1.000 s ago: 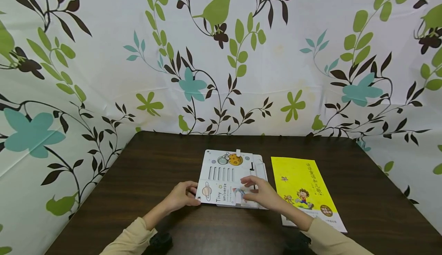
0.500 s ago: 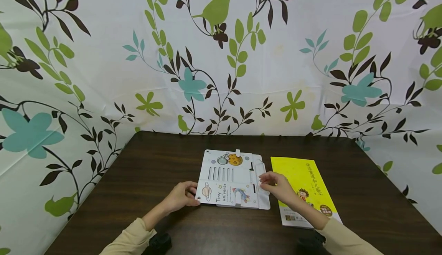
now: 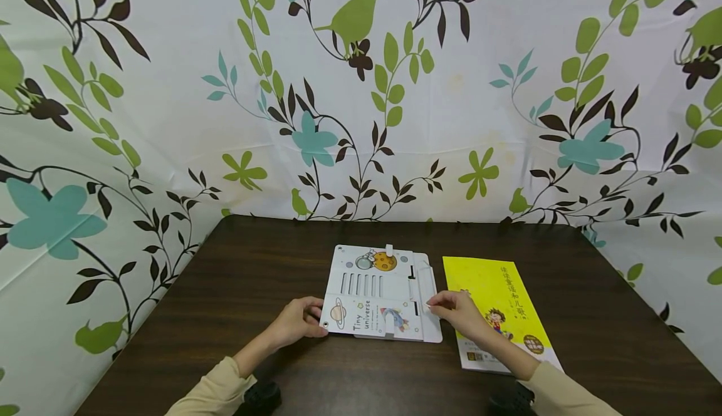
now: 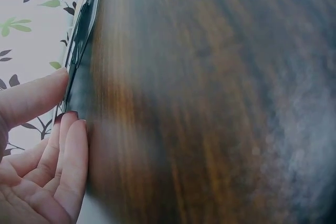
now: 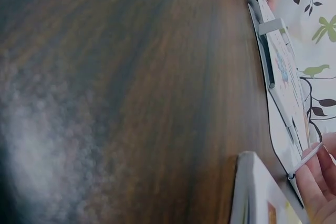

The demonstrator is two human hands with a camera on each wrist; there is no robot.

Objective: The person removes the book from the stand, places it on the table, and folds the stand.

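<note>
A white folding book stand (image 3: pixel 361 284) printed with planets and "Tiny universe" lies flat on the dark wooden table. My left hand (image 3: pixel 296 319) holds its near left corner; in the left wrist view the thumb (image 4: pixel 39 95) is above the edge and the fingertips are below. At the stand's right side, my right hand (image 3: pixel 459 312) pinches a thin white bar (image 5: pixel 308 157), tilted up from the stand's base in the right wrist view. White clips (image 3: pixel 389 250) sit at the stand's far and near edges.
A yellow children's book (image 3: pixel 479 278) lies right of the stand, partly under my right forearm. Its thick spine edge (image 5: pixel 247 182) shows close to the right hand. Patterned cloth (image 3: pixel 361 90) hangs behind the table's (image 3: pixel 271 253) far edge.
My right hand has moved right, from over the stand's printed near part to its right edge, where it now pinches the thin bar. The left hand stays at the corner.
</note>
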